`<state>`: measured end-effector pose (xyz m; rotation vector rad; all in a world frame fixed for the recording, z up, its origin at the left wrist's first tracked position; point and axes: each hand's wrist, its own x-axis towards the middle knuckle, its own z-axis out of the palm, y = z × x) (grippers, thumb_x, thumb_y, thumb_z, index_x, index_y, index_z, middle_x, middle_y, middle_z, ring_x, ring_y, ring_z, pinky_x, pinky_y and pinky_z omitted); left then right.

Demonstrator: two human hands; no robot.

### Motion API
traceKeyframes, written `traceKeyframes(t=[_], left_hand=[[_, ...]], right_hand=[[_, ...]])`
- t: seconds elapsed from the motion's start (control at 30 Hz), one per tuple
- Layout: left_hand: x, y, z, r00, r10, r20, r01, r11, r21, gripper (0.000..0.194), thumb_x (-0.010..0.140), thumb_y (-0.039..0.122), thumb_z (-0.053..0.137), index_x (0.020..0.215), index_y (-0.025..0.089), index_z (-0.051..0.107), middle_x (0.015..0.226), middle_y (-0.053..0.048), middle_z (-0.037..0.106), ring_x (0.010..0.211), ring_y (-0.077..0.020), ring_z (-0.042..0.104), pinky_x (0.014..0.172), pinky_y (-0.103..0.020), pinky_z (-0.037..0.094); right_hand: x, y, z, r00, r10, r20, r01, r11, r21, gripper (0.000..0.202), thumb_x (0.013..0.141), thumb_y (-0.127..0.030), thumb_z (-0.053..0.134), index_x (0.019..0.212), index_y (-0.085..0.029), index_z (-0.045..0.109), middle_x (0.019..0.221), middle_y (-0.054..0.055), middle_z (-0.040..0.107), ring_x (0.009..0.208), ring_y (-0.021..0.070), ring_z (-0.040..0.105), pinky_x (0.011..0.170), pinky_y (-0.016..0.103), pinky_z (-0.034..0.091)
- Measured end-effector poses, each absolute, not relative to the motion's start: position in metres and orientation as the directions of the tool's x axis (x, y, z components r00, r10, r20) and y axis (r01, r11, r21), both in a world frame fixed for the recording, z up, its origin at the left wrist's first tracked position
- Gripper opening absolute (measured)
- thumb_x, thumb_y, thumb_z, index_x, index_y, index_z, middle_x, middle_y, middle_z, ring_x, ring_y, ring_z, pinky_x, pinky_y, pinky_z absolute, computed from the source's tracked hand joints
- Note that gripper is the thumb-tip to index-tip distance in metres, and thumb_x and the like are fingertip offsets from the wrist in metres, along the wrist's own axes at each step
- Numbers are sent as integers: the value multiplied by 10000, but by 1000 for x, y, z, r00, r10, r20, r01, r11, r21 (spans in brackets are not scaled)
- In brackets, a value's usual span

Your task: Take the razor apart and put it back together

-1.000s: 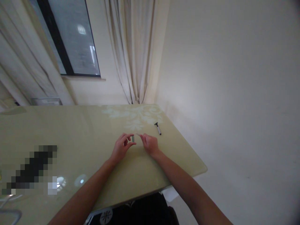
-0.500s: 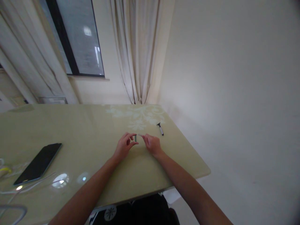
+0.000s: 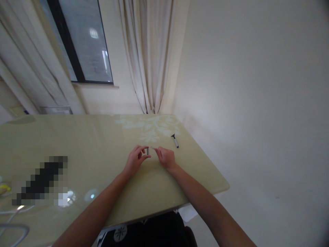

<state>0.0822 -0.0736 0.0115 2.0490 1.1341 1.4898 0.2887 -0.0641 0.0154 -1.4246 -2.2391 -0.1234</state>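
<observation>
Upright between the thumb and fingertips of my left hand (image 3: pixel 134 160) is a small narrow dark piece with a pale edge (image 3: pixel 147 151); it resembles a razor cartridge, but its exact kind is too small to tell. My right hand (image 3: pixel 166 157) is closed in a pinch on a thin whitish sliver (image 3: pixel 152 148), whose tip points left at the dark piece. Whether the two touch I cannot tell. Beyond my right hand a razor (image 3: pixel 175 141) with a black head and a grey handle lies on the table.
Both forearms rest over the glossy cream table (image 3: pixel 102 144), near its right edge. On the left, a dark flat object (image 3: pixel 41 181) is blurred into blocks. Cables (image 3: pixel 15 226) and something yellow (image 3: pixel 4 188) lie near it. A wall (image 3: pixel 246 103) stands to the right.
The view has shifted very slightly. Both hands keep nearly the same pose, with the dark piece and the whitish sliver still in them.
</observation>
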Motion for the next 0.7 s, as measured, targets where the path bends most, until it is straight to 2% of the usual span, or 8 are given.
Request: traceKeyframes(t=[0.1,0.2,0.33,0.43,0.53,0.7], left_hand=[[82,-73,11,114,772,625,393,-613,685,355,920,481,723,1151,212,727,866,12,575,606,-103,488,583,-236,460],[81,-73,11,111,767,632,392,-618,681,343,922,471,724,1153,217,728,865,14,572,605,-102,489,583,-234,459],[81,-72,10,114,761,638,394,-624,674,337,924,463,724,1159,223,726,862,17,571,600,-101,487,576,-231,455],[80,-71,9,113,757,644,392,-629,671,346,919,475,726,1153,221,726,853,20,570,586,-99,480,563,-229,452],[79,-70,10,104,759,643,395,-625,673,340,922,471,722,1153,222,723,855,19,573,588,-100,484,565,-230,457],[80,-71,10,106,771,627,394,-612,686,339,919,471,723,1151,223,723,862,16,576,592,-98,487,568,-228,456]], right_hand=[[288,-64,17,-406,817,411,851,502,-157,612,1134,-521,263,877,-176,698,775,75,752,657,156,642,590,288,231],[288,-64,18,-310,852,422,895,412,-174,607,1142,-496,255,882,-175,699,776,79,754,652,159,648,587,292,224],[288,-64,19,-404,824,399,856,494,-155,587,1134,-516,290,887,-185,706,785,70,761,679,159,662,596,285,238],[288,-64,19,-338,857,389,895,421,-150,571,1133,-509,306,895,-184,711,791,76,766,655,162,654,583,297,220],[289,-64,19,-411,833,371,862,487,-138,562,1127,-520,324,901,-191,719,799,70,766,667,159,654,585,290,229],[290,-63,19,-316,868,384,900,402,-169,635,1142,-509,229,910,-183,722,799,75,766,670,155,654,583,287,236]])
